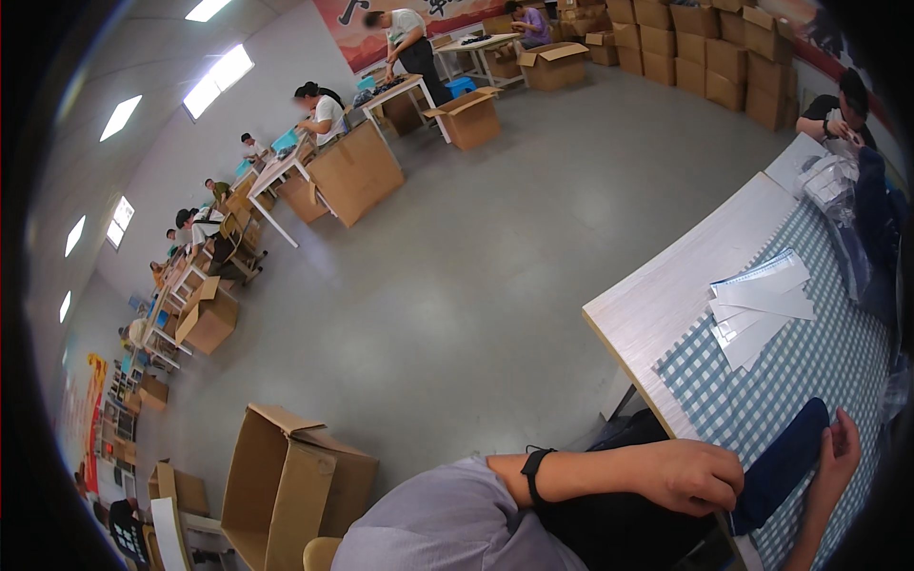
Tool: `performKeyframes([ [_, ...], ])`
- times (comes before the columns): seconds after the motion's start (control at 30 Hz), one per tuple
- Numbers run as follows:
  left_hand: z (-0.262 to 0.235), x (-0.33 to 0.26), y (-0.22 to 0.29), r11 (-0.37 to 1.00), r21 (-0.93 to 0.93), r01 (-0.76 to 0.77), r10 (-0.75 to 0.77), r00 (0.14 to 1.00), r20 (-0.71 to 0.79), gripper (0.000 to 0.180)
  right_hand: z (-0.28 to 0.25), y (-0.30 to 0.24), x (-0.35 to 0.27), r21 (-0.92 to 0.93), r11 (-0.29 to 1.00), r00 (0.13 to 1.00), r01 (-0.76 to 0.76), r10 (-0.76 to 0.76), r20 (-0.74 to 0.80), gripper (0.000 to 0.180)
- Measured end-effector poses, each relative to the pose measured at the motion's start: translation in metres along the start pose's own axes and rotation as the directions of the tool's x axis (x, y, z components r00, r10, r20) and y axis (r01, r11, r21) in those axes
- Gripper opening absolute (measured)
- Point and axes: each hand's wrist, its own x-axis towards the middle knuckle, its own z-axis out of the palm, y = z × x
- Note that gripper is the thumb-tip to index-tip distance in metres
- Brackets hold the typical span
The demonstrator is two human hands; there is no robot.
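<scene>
the left hand (690, 476) has its fingers curled over one end of a dark blue folded piece (783, 464), and the right hand (836, 455) presses fingers against its other side, at the near edge of the worktop (657, 305) with its blue checked cloth (809, 371). farther along lie white flat packets (762, 305). beyond, an open brown carton (286, 485) stands on the grey floor (457, 285); stacked cartons (705, 52) line the far wall.

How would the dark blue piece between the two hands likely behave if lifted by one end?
The dark blue piece looks like folded fabric, so it would probably droop. It seems light, since the left hand and right hand hold it loosely. The checked cloth should limit sliding.
</scene>
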Motion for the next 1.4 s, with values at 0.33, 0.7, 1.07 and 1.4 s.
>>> performKeyframes([
  [0.33, -0.023, 0.013, 0.008, 0.989, -0.124, 0.085, -0.084, 0.996, 0.012, 0.021, 0.007, -0.067, -0.014, -0.249, 0.949, 0.981, 0.191, -0.179, 0.072, 0.032],
  [0.7, -0.027, 0.026, 0.022, 0.937, -0.183, 0.296, -0.300, 0.954, 0.008, 0.019, -0.003, -0.089, -0.015, 0.132, 0.991, 0.999, 0.029, -0.034, 0.038, 0.046],
  [1.07, -0.001, 0.084, 0.016, 0.837, -0.014, 0.547, -0.541, 0.823, -0.175, 0.090, -0.024, -0.101, -0.022, 0.499, 0.866, 0.998, 0.043, -0.062, 0.022, 0.046],
  [1.4, -0.003, 0.085, 0.008, 0.713, -0.051, 0.699, -0.699, 0.715, 0.025, 0.090, -0.032, -0.102, -0.026, 0.606, 0.792, 0.997, 0.081, -0.067, -0.046, 0.034],
])
